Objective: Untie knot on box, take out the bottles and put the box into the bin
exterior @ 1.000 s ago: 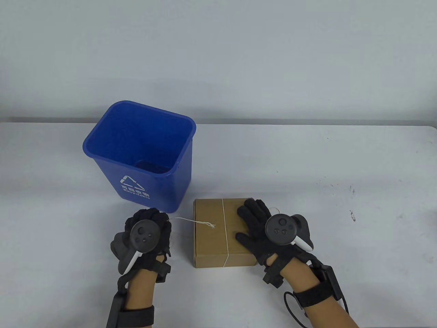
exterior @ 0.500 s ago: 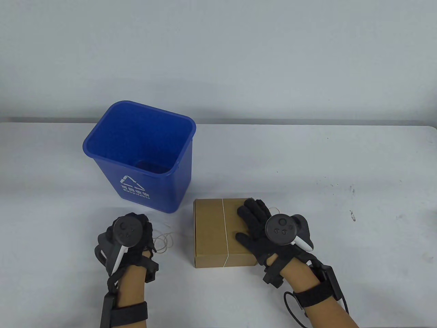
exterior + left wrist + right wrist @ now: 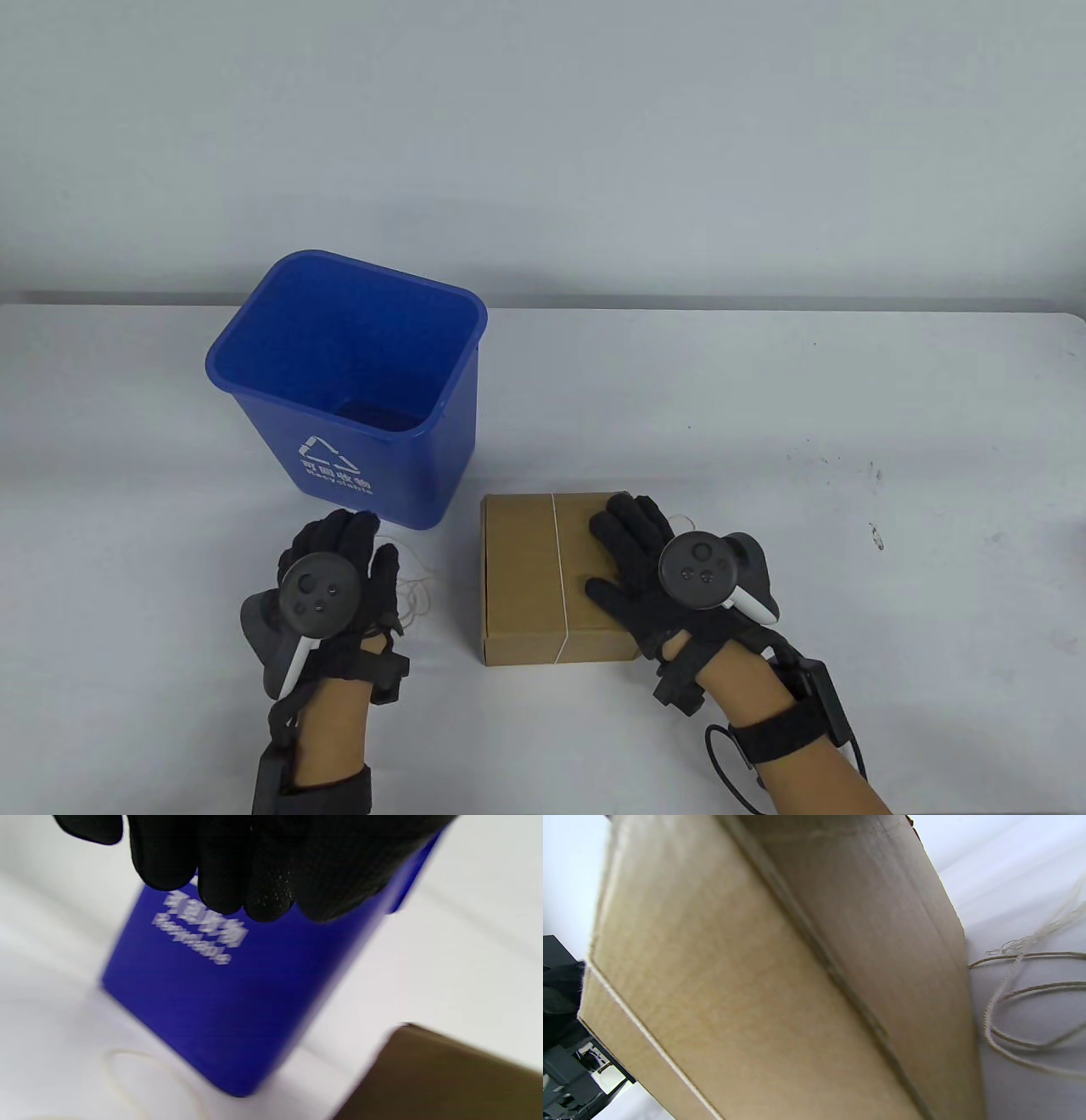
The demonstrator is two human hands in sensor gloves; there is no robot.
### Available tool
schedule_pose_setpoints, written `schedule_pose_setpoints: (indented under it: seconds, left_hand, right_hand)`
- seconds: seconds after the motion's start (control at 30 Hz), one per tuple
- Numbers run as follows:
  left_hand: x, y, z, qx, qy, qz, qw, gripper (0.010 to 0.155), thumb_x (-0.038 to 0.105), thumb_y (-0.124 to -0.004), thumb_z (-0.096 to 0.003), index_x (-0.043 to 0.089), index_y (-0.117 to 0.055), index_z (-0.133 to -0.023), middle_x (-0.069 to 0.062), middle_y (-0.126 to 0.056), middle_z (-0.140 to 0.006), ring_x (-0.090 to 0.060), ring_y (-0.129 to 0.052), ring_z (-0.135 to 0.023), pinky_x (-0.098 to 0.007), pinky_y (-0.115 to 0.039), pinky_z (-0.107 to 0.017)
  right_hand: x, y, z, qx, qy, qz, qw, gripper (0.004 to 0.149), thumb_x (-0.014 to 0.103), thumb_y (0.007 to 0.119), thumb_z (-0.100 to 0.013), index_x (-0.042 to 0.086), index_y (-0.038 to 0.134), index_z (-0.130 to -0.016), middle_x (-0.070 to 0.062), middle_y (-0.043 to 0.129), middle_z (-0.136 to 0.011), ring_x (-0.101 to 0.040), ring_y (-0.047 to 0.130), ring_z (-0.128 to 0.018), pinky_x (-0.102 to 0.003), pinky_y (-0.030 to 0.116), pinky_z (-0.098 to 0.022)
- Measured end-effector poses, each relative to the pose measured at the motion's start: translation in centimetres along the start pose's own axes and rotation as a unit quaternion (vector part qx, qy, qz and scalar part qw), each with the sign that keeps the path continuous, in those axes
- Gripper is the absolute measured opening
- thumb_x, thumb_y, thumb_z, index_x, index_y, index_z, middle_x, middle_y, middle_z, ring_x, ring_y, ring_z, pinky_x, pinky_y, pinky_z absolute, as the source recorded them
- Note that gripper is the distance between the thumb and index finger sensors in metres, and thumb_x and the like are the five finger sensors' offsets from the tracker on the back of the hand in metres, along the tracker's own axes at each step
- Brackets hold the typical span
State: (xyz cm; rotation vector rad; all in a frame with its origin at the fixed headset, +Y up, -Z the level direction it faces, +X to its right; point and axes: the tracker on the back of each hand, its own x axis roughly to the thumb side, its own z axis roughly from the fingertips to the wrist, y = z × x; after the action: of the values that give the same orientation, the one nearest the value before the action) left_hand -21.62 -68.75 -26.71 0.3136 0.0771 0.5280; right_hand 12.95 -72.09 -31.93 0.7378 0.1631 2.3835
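Our right hand (image 3: 649,556) presses flat on the box (image 3: 530,577) near the table's front edge; our left hand (image 3: 339,560) hangs spread, empty. One string (image 3: 560,577) band circles the box and could snag the flaps.

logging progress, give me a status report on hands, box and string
Left hand open beside loose string. Right hand flat on box. Box closed, one string loop around it. Bin unobstructed.
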Motion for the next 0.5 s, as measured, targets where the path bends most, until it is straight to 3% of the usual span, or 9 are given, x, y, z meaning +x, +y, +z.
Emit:
schedule_pose_setpoints:
  seconds: [0.23, 0.4, 0.5]
  left_hand:
    - [4.5, -1.5, 1.2, -0.069, -0.152, 0.029, 0.985, 0.067, 0.051, -0.077, -0.0487, 0.016, -0.071, -0.106, -0.014, -0.066, -0.110, -0.053, -0.058, -0.104, -0.076, -0.045, -0.072]
    - [6.6, -4.1, 1.9, -0.157, -0.205, 0.031, 0.966, 0.081, 0.058, -0.076, -0.0477, 0.020, -0.053, -0.115, -0.014, -0.049, -0.117, -0.055, -0.048, -0.108, -0.077, -0.041, -0.073]
    - [7.5, -5.8, 2.2, -0.217, -0.216, -0.008, 0.952, 0.090, 0.064, -0.074, -0.0464, 0.024, -0.037, -0.118, -0.014, -0.031, -0.122, -0.059, -0.034, -0.110, -0.079, -0.034, -0.073]
  right_hand:
    - [0.0, 0.0, 0.0, 0.000, 0.000, 0.000, 1.000, 0.076, 0.051, 0.062, -0.051, 0.012, 0.032, -0.108, -0.012, 0.012, -0.113, -0.054, 0.014, -0.100, -0.074, 0.034, -0.064]
    - [0.0, 0.0, 0.0, 0.000, 0.000, 0.000, 1.000, 0.076, 0.051, 0.062, -0.051, 0.012, 0.032, -0.108, -0.012, 0.012, -0.113, -0.054, 0.014, -0.100, -0.074, 0.034, -0.064]
    - [0.0, 0.0, 0.0, 0.000, 0.000, 0.000, 1.000, 0.076, 0.051, 0.062, -0.051, 0.012, 0.032, -0.108, -0.011, 0.012, -0.113, -0.054, 0.014, -0.100, -0.074, 0.034, -0.064]
